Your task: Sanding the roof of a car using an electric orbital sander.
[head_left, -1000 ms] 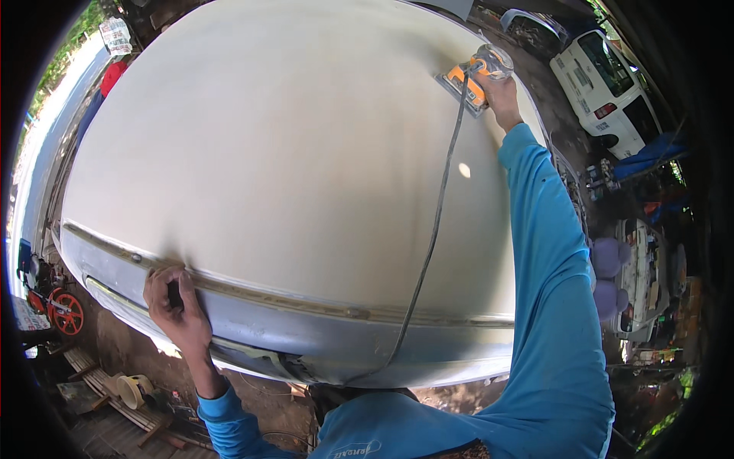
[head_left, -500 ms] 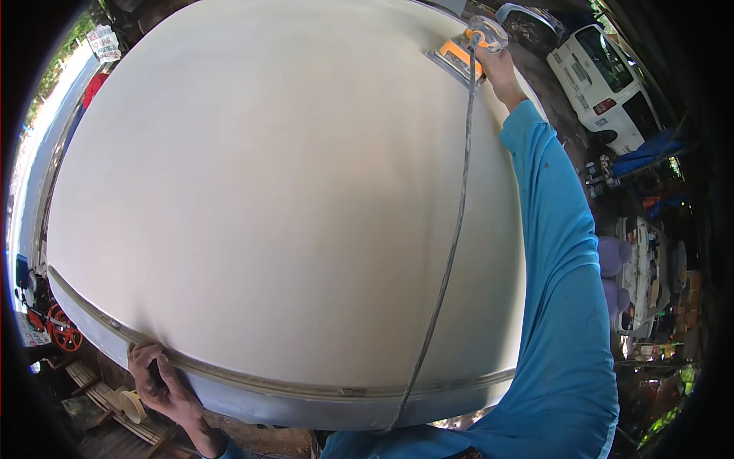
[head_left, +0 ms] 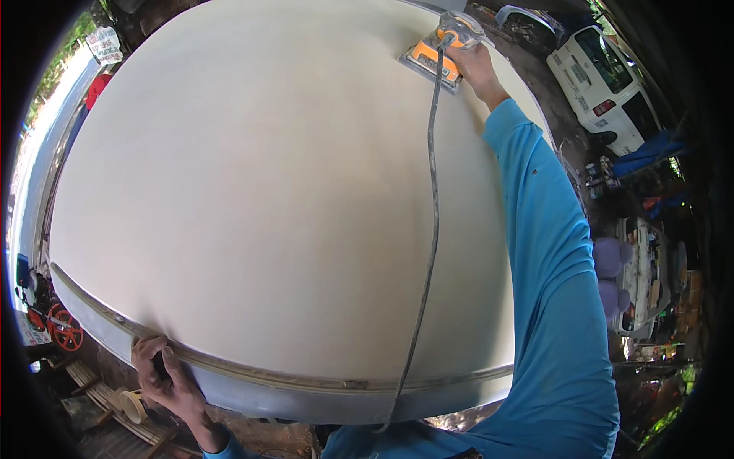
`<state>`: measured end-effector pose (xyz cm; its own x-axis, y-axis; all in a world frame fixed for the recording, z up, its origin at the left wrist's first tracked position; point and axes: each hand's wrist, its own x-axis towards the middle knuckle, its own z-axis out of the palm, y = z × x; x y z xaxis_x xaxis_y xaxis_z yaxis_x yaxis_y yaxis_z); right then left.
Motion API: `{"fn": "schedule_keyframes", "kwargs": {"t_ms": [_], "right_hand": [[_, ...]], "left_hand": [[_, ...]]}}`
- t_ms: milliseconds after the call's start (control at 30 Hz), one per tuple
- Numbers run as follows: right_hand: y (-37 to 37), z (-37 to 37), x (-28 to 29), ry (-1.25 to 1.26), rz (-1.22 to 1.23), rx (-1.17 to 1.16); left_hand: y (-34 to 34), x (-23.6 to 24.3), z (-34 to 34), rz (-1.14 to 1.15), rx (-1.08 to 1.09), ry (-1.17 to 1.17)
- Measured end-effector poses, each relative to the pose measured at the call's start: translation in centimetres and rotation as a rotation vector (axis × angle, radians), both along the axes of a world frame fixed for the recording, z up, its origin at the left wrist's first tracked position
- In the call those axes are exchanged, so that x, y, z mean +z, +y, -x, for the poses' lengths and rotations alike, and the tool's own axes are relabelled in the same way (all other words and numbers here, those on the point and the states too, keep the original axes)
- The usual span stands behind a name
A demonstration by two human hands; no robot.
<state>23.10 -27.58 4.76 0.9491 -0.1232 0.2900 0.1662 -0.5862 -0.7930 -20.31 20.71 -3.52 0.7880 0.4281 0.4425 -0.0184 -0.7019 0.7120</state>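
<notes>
A large pale car roof [head_left: 283, 191] fills the middle of the view, its surface smooth and whitish. At its far right, my right hand [head_left: 475, 67] is closed around an orange and grey power sander [head_left: 432, 58], whose flat pad rests on the roof. A clear, dusty canister sits on the sander's upper side. From the sander a grey cord [head_left: 434, 199] runs down across the roof toward my body. My left hand [head_left: 170, 382], fingers curled, grips the roof's near-left edge [head_left: 222, 366] by the grooved channel.
A white van [head_left: 604, 88] stands beyond the roof at the upper right. Below it are purple rounded containers [head_left: 609, 258] and a dismantled vehicle part. At lower left are a red wheel [head_left: 65, 327], a wooden slatted rack and a cream tub [head_left: 132, 406].
My right hand has slid the sander to the left and slightly nearer along the far right of the roof. The cord has swung left with it. My left hand stays at the edge.
</notes>
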Motion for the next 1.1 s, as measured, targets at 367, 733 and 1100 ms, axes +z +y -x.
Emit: {"fn": "schedule_keyframes", "kwargs": {"t_ms": [367, 733, 1100], "right_hand": [[-3.0, 1.6, -0.5, -0.038, -0.032, 0.006], [-8.2, 2.8, -0.9, -0.073, -0.106, -0.143], [-20.2, 12.5, -2.4, -0.087, -0.108, -0.459]], "left_hand": [[-0.3, 0.0, -0.3, -0.028, 0.026, -0.036], [0.2, -0.3, -0.2, -0.029, -0.005, -0.024], [1.1, -1.0, 0.0, -0.040, -0.021, 0.003]]}}
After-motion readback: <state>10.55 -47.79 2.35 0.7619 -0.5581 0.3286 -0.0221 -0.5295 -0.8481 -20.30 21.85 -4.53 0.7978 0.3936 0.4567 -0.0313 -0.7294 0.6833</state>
